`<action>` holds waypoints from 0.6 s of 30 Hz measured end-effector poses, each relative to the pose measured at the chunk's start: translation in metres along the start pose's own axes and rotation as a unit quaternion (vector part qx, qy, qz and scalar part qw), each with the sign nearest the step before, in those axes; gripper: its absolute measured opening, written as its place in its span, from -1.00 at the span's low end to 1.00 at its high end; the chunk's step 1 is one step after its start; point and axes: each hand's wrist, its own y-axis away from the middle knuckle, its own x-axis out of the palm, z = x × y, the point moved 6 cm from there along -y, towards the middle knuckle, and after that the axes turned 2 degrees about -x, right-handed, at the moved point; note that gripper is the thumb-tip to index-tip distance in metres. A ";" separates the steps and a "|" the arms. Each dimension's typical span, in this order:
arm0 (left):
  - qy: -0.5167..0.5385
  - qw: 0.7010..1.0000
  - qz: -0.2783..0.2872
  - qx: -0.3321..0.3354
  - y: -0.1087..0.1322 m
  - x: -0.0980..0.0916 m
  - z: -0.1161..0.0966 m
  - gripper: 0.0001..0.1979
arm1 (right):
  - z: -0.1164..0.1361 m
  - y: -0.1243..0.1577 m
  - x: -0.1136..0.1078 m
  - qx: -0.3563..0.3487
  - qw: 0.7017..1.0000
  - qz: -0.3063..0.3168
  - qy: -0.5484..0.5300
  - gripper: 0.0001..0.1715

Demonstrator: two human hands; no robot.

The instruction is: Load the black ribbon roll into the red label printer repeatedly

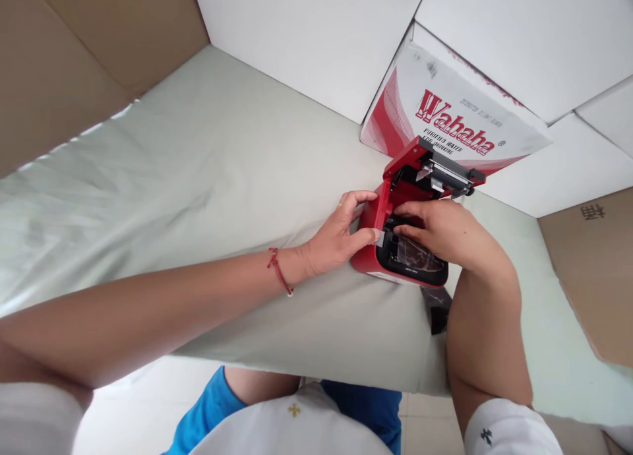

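A small red printer (368, 260) with a black inside stands on the pale green tablecloth (198, 178), its lid (430, 165) swung up and open. My left hand (339, 234) grips the printer's left side, fingers curled round the red casing. My right hand (440, 227) reaches into the open compartment, fingertips pressed down inside it; what they touch is hidden. A clear plastic film lies over the printer's black front (420, 260).
A white carton (455, 122) printed "Wahaha" in red lies right behind the printer. White boxes (306, 33) line the back. Brown cardboard stands at the left (74, 53) and right (593, 270). A small black object (438, 306) lies under my right forearm.
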 end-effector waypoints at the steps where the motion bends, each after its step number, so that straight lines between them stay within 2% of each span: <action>1: -0.033 0.999 -0.007 0.021 0.003 -0.001 -0.003 -0.42 | 0.001 0.000 0.000 0.001 1.000 0.001 0.002 -0.59; 4: -0.159 0.973 -0.030 0.163 0.017 0.001 -0.022 -0.39 | 0.003 0.001 0.000 -0.010 1.000 0.004 0.005 -0.60; 6: -0.221 0.930 -0.020 0.292 0.032 0.010 -0.036 -0.29 | 0.003 0.000 0.001 -0.015 1.000 0.006 0.006 -0.61; 8: -0.276 0.885 0.003 0.374 0.046 0.021 -0.043 -0.33 | 0.001 -0.002 0.002 -0.018 1.000 0.003 0.005 -0.62; 10: -0.324 0.860 0.021 0.393 0.052 0.028 -0.044 -0.42 | 0.000 -0.001 0.001 -0.025 1.000 -0.004 -0.009 -0.62; 13: -0.364 0.847 0.022 0.387 0.053 0.031 -0.045 -0.50 | 0.003 0.011 -0.006 -0.055 0.995 -0.028 -0.081 -0.65; 15: -0.386 0.830 0.005 0.403 0.055 0.031 -0.047 -0.57 | 0.003 0.027 -0.020 -0.058 0.981 -0.098 -0.156 -0.66; 16: -0.395 0.819 -0.005 0.415 0.056 0.031 -0.049 -0.60 | 0.000 0.036 -0.029 -0.045 0.968 -0.157 -0.192 -0.65; 18: -0.406 0.806 -0.017 0.432 0.058 0.032 -0.050 -0.63 | -0.010 0.054 -0.047 -0.013 0.922 -0.314 -0.226 -0.61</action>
